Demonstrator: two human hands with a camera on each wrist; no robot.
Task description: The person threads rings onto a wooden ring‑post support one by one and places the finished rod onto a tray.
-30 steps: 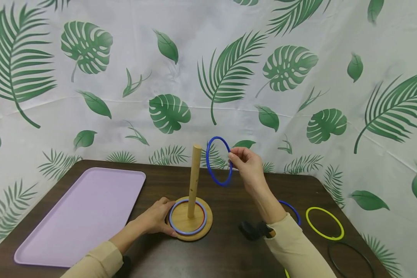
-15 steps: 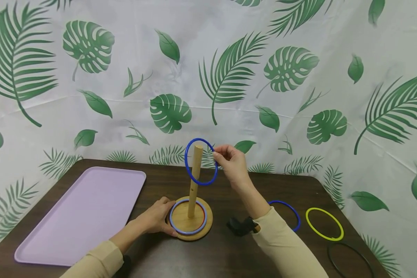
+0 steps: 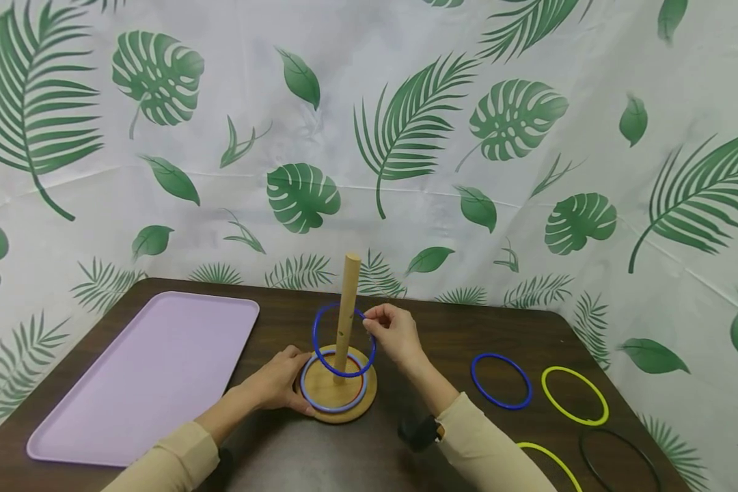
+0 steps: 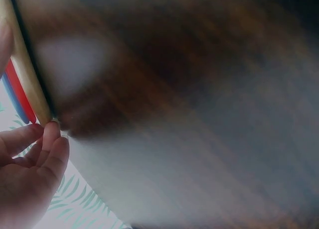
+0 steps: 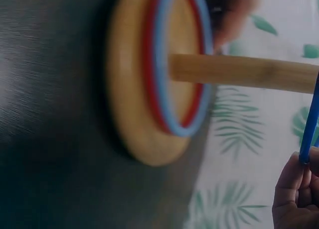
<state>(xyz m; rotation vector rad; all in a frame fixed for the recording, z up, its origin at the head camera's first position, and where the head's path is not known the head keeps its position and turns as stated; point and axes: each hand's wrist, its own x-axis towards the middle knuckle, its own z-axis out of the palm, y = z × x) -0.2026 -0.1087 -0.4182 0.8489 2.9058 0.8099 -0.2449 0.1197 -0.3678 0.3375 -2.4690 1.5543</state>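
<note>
A wooden ring stand has an upright peg (image 3: 349, 290) on a round base (image 3: 338, 418). My left hand (image 3: 273, 384) grips the base's left edge between thumb and fingers. On the base, around the peg, a light blue ring (image 5: 159, 64) lies over a red ring (image 5: 148, 55). My right hand (image 3: 398, 336) pinches the right side of a dark blue ring (image 3: 346, 374) between thumb and fingertips. That ring is tilted and encircles the peg at about its lower half, above the two lower rings.
A lilac tray (image 3: 154, 369) lies on the dark table (image 3: 295, 458) at left. To the right are another blue ring (image 3: 475, 383), a yellow ring (image 3: 605, 410), a second yellow ring (image 3: 556, 459) nearer me, and a black ring (image 3: 633, 447). A leaf-print cloth (image 3: 234, 102) hangs behind.
My right hand has carried the dark blue ring left to the peg, then down it, so it now surrounds the peg. My left hand has stayed on the base.
</note>
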